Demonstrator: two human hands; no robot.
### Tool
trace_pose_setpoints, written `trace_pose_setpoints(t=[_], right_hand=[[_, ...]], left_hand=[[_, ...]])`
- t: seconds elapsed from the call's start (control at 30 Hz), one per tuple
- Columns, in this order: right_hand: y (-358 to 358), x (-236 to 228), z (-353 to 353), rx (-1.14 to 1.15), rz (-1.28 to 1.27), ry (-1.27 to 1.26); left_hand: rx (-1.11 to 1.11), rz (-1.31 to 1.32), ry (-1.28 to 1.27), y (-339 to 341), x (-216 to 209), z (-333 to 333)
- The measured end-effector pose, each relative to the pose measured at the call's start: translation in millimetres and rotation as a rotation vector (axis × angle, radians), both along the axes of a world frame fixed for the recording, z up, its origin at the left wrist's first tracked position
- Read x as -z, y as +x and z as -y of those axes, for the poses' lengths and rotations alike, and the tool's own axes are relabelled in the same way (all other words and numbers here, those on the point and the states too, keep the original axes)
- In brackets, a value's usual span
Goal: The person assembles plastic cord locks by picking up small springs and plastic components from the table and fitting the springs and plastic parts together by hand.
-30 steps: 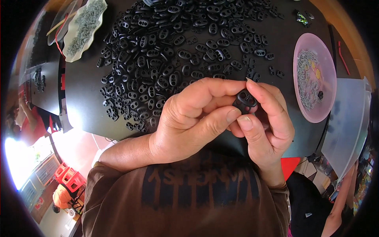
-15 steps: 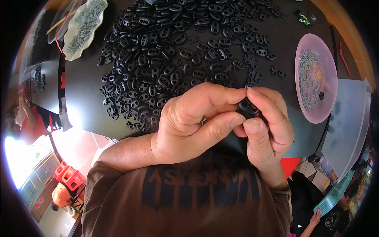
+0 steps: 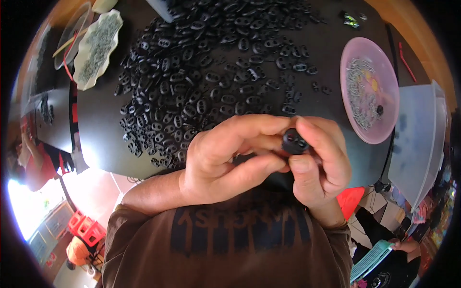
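A small black plastic cord lock with two holes in its face sits between my two hands, above the near edge of the dark table. My right hand pinches it between thumb and forefinger. Curved around its other side, my left hand has fingertips against it, while its thumb tip lies just beside it. Some of the left fingers are partly hidden behind the thumb. Beyond my hands spreads a big heap of black cord lock parts, with looser ones toward the right.
At the far left a wavy-rimmed cream dish bears small grey metal springs. A pink bowl on the right has similar springs and a few yellow bits. Farther right stands a translucent bin. A person holds a teal basket at lower right.
The cord lock has turned in my fingers, and its two holes show more plainly. My hands sit slightly lower and left in the picture. The teal basket at lower right has shifted.
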State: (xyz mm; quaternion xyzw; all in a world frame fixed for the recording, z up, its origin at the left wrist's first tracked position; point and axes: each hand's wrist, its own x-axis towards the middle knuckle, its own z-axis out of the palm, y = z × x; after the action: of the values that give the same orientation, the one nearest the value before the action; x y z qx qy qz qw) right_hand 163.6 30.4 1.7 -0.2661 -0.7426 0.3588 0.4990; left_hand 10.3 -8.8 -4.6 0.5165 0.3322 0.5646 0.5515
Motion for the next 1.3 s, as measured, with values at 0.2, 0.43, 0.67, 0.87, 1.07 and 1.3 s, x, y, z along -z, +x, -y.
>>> trace_pose_setpoints(t=[0.2,0.43,0.67,0.87,1.07,1.3], right_hand=[[96.1,-47.7,7.8,0.885,0.100,0.309],[295.5,-90.2,9.1,1.442,0.716,0.089],[170.6,-64.6,-2.2,1.185,0.783,0.320],[61.6,-5.6,19.5,0.330,0.439,0.200],[44.8,29.3,28.7,0.215,0.301,0.011],[45.5,32.5,22.5,0.207,0.233,-0.103]], left_hand=[[-0.025,-0.053,-0.130,-6.5,-8.2,4.0],[-0.003,-0.044,-0.137,-7.1,-8.8,4.1],[-0.100,-0.173,-0.213,-1.3,-12.0,-1.4],[-0.016,-0.601,-0.105,0.3,-18.5,-15.4],[-0.034,-1.003,0.267,14.7,-18.2,-68.3],[-0.049,-1.267,0.662,38.4,6.2,-121.7]])
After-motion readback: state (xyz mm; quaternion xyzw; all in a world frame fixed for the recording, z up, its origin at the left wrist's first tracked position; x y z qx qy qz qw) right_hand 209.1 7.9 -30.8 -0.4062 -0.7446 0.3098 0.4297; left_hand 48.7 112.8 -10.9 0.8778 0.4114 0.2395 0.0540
